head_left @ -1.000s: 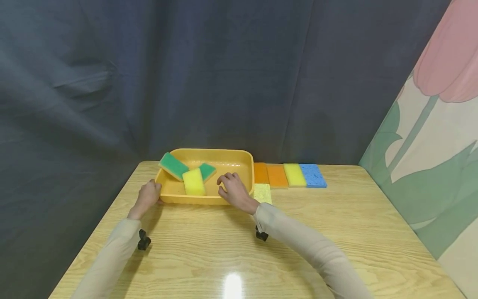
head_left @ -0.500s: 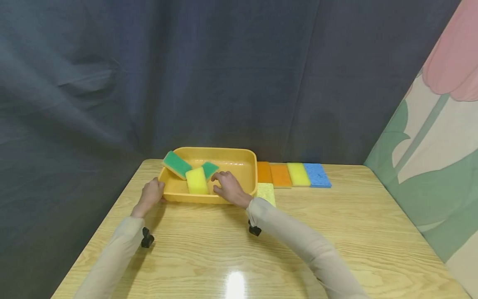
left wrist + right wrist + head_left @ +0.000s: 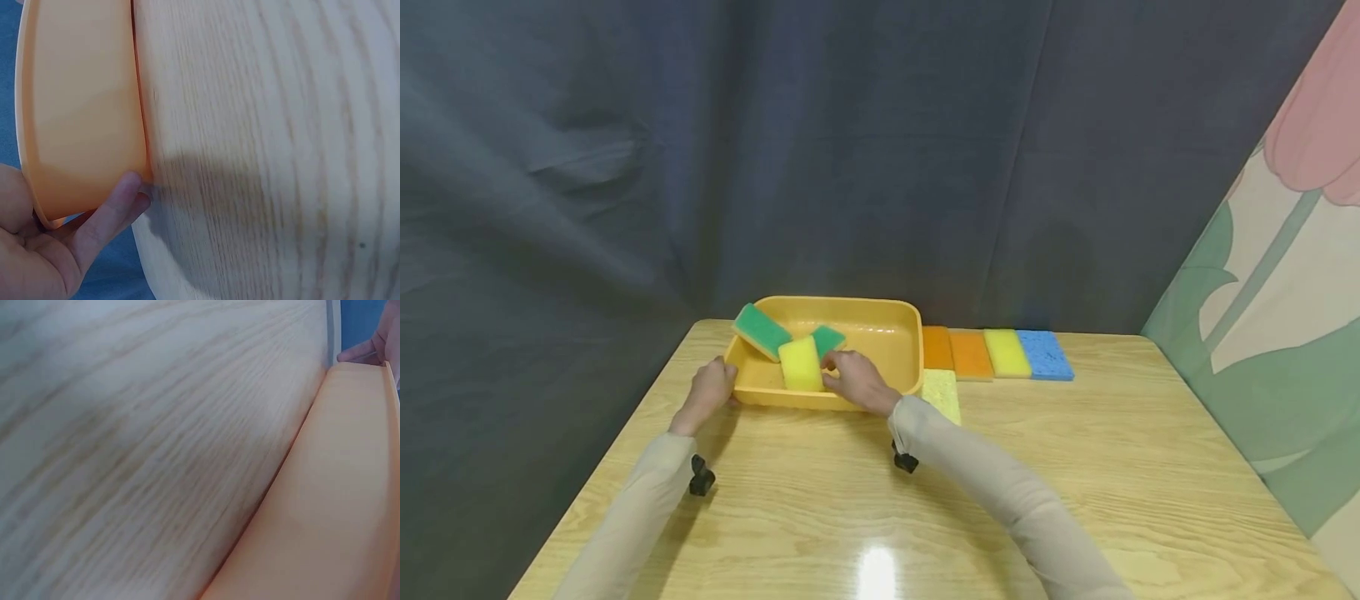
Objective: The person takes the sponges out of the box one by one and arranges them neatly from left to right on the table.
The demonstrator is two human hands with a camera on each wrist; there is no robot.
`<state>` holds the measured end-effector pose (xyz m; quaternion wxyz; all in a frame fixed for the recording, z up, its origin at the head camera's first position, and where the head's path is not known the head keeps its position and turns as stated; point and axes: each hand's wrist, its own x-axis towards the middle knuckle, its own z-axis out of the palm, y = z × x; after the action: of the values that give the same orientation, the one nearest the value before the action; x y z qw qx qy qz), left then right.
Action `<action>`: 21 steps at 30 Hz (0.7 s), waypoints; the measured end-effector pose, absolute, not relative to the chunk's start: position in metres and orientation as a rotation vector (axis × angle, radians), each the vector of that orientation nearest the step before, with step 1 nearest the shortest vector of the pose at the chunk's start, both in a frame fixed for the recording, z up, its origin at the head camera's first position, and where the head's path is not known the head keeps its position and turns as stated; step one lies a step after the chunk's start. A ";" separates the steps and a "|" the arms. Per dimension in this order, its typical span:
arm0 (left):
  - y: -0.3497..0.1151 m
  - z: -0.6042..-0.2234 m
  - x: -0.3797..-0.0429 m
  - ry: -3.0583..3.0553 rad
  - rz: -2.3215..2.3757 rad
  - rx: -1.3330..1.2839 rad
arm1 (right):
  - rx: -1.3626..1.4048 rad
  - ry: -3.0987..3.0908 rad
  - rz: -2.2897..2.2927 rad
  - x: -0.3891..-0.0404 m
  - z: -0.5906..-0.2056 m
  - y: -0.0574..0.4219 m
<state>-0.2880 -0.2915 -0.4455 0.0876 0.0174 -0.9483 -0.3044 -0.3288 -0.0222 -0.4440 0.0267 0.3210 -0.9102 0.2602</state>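
A yellow-orange plastic tray [image 3: 886, 332] sits at the back left of the table. My left hand [image 3: 711, 388] grips its near left corner; in the left wrist view the fingers [image 3: 107, 219] lie along the outer wall. Inside the tray, a yellow sponge [image 3: 801, 365] leans in front of a small green scouring sponge [image 3: 827, 338]. A larger green-faced sponge [image 3: 762, 332] lies slanted across the left rim. My right hand [image 3: 859, 381] reaches over the tray's front rim, half-bent fingertips at the yellow sponge's right edge. Whether they touch it I cannot tell. The right wrist view hides these fingers.
Right of the tray, against the curtain, lie two orange sponges [image 3: 972, 355], a yellow sponge [image 3: 1007, 352] and a blue sponge [image 3: 1046, 356] in a row. A pale yellow sponge [image 3: 942, 395] lies nearer, beside the tray's right end. A dark curtain [image 3: 880, 167] closes the back.
My right hand has moved left inside the tray, up to the yellow sponge's right edge. My left hand stays on the corner. The head view has shifted slightly; the sponges keep their places.
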 end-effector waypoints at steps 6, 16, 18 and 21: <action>-0.294 -0.441 -0.289 -2.848 -0.930 0.045 | 1.012 -2.831 0.890 -0.331 -0.442 -0.022; -0.296 -0.441 -0.290 -2.904 -0.929 0.061 | 1.062 -2.885 0.945 -0.333 -0.444 -0.021; -0.295 -0.441 -0.290 -2.906 -0.931 0.054 | 1.054 -2.896 0.978 -0.333 -0.445 -0.020; -0.295 -0.440 -0.290 -2.912 -0.937 0.050 | 1.058 -2.907 1.027 -0.333 -0.445 -0.020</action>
<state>-0.2895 -0.2945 -0.4397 0.0409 0.0162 -0.9510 -0.3061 -0.3325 -0.0197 -0.4455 -0.0591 0.3241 -0.8903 0.3144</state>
